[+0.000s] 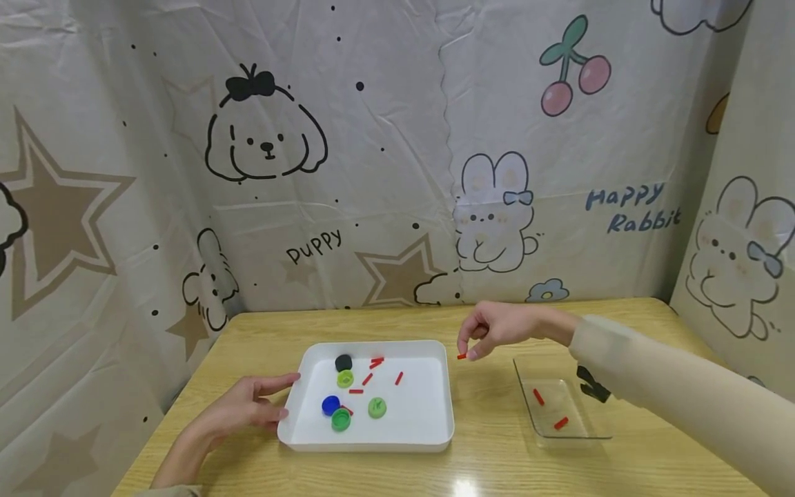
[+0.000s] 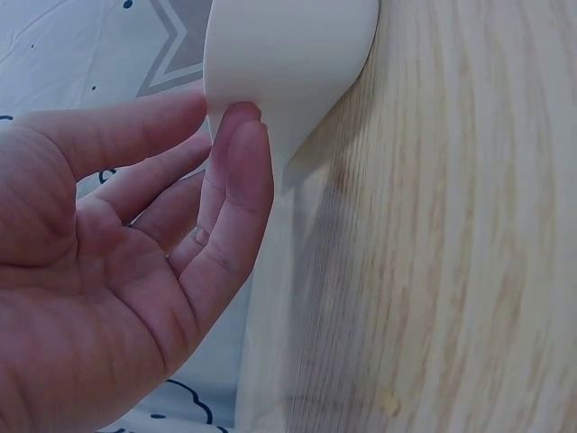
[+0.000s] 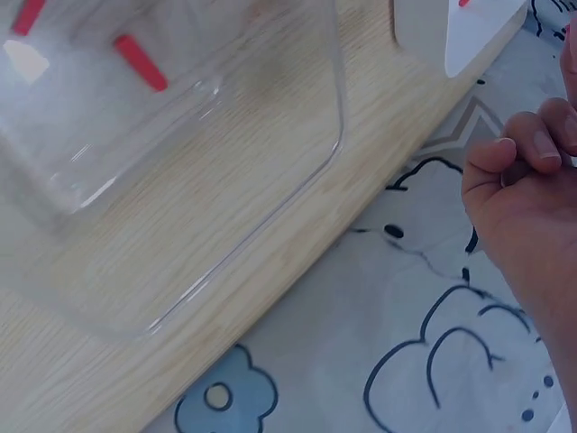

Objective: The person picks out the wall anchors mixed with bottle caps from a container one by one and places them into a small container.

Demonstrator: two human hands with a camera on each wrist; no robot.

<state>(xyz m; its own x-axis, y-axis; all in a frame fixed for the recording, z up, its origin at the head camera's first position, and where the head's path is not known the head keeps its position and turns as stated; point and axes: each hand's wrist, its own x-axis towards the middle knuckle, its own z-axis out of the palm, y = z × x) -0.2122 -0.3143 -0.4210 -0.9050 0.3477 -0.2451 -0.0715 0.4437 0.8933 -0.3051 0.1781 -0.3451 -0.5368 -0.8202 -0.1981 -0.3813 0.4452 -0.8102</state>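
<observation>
My right hand [image 1: 502, 323] is raised between the two containers and pinches a small red stick [image 1: 462, 357] between thumb and index finger. On the left, the fingertips of my left hand [image 1: 239, 408] touch the outer left wall of a white tray [image 1: 422, 442]. The left wrist view shows that hand [image 2: 135, 216] with fingers extended against the tray wall [image 2: 288, 54]. Inside the tray lie several red sticks, such as one [image 1: 399, 378] toward the right. In the right wrist view, only part of the right hand [image 3: 532, 180] shows, its fingertips cut off by the frame edge.
A clear plastic box [image 1: 580, 437] at the right holds red sticks, including one [image 1: 562, 423] near its front. The tray also holds a black cap [image 1: 344, 363], a blue cap [image 1: 331, 405], a green cap [image 1: 340, 420] and light green ones [image 1: 377, 407]. A printed curtain [image 1: 385, 138] hangs behind the wooden table.
</observation>
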